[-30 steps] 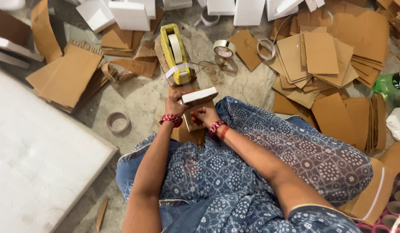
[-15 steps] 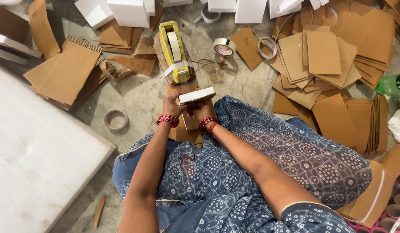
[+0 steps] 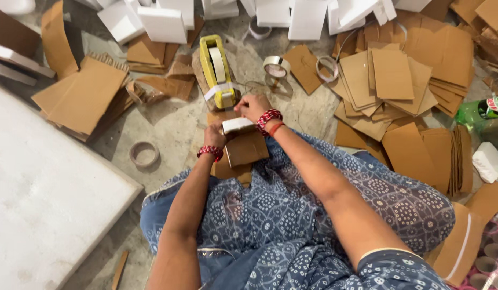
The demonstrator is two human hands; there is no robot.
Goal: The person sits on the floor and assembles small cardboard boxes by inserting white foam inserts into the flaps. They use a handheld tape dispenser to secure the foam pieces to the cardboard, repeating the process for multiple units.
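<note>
Brown cardboard pieces litter a concrete floor (image 3: 174,126) where a person sits in blue patterned cloth, seen from the head camera looking down. Left hand (image 3: 215,135), a red bangle at its wrist, is closed on the near end of a small white block (image 3: 237,125) that rests on top of a cardboard sheet (image 3: 248,149) lying over the lap. Right hand (image 3: 253,106), also bangled, is at the block's far side and reaches to the yellow tape dispenser (image 3: 218,71) just beyond it; its fingers are curled tight, though whether they pinch tape or touch the dispenser cannot be told. A roll of clear tape (image 3: 276,66) stands near, to the right of the dispenser, and an empty tape core (image 3: 144,154) lies well apart on the left. White foam blocks (image 3: 163,24) line the top edge. Stacks of cut cardboard (image 3: 391,75) fill the right side, beside a green bottle (image 3: 477,110). A large white board (image 3: 39,198) covers the lower left.
</note>
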